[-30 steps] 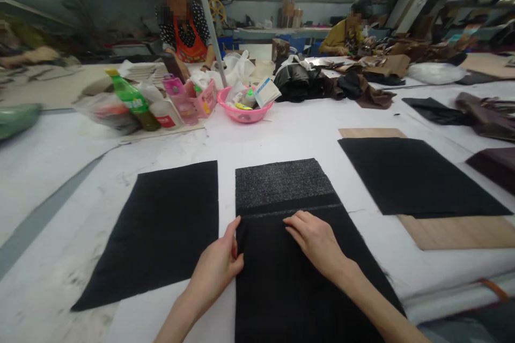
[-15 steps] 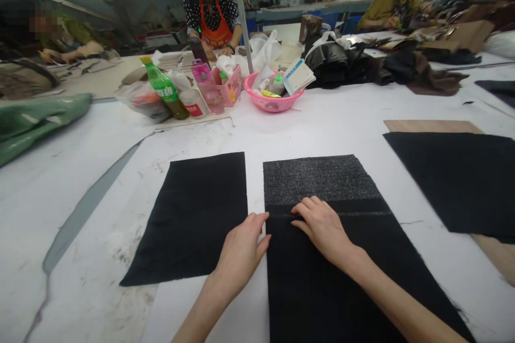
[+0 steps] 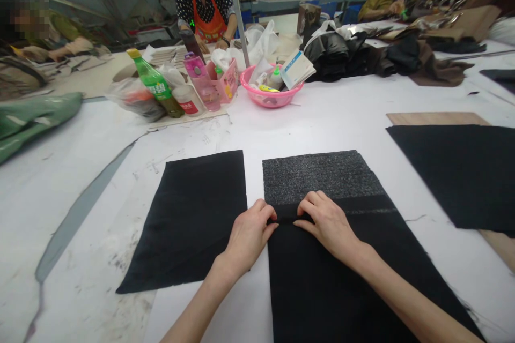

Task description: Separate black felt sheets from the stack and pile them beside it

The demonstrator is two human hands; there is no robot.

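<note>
A long black fabric piece (image 3: 322,284) lies in front of me, with a speckled grey section (image 3: 314,174) at its far end. Across it runs a narrow black fold (image 3: 362,203), its near edge marked by a thin speckled line on the right. My left hand (image 3: 251,230) pinches the fold at the fabric's left edge, thumb on the near side and fingers on the far side. A short way to the right, my right hand (image 3: 328,222) grips the same fold with curled fingers. To the left lies a separate black fabric panel (image 3: 193,220).
More black fabric (image 3: 462,171) rests on a tan board (image 3: 438,118) at right. Beyond are a pink basin (image 3: 271,97) of small items, a green bottle (image 3: 155,83) and dark bundled material (image 3: 333,56). Several people work around the far side; one wears an orange apron (image 3: 209,16).
My left hand has moved slightly right and onto the fold, where its fingers have closed. My right hand has shifted a little to the right. The fold between the hands looks raised now.
</note>
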